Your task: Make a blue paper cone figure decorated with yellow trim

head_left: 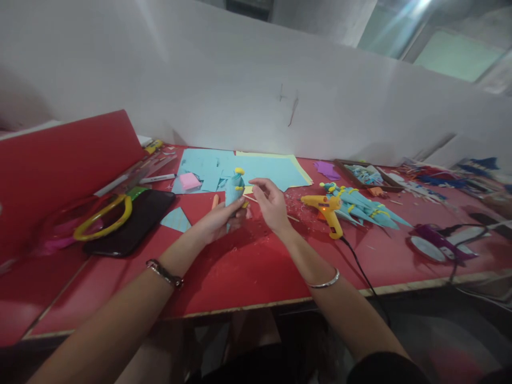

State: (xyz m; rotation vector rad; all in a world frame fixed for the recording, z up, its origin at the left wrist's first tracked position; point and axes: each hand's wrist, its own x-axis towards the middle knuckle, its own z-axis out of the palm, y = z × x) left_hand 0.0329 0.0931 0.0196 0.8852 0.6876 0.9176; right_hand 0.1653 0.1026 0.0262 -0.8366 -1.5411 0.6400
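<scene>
In my left hand (226,217) is a small light-blue paper cone figure (232,191), held upright, with a yellow tip on top and yellow bits on its side. The fingers wrap round its lower part and hide some of it. Just right of the figure, my right hand (271,205) hovers with curved fingers that hold nothing I can see. A yellow glue gun (328,209) lies on the table to the right of that hand, a small light glowing on its body. Beyond it rests a pile of similar blue paper cones (366,205) with yellow trim.
Blue paper sheets (272,169) lie by the white wall, with a pink sticky-note pad (189,181) near them. At left are yellow-handled scissors (104,218) and a black phone (132,226). A tray of scraps (367,175) stands at right. The glue gun's cord (366,277) hangs over the table edge.
</scene>
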